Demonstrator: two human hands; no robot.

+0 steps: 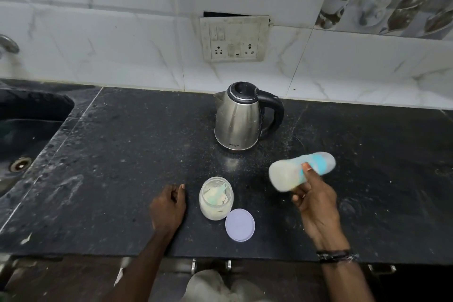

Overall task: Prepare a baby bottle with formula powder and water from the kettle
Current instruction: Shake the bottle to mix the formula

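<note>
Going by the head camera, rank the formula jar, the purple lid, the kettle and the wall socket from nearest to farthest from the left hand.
From the left hand:
1. Formula jar, just to its right.
2. Purple lid, beyond the jar, toward the counter's front edge.
3. Kettle, at the back of the counter.
4. Wall socket, on the tiles above the kettle.

Two bare forearms, unsleeved. The right wrist is wearing a stack of dark bands [334,255], black with pale flecks, lying close together. The left hand [168,207] and right hand [316,200] are wearing no gloves or rings visibly.
</note>
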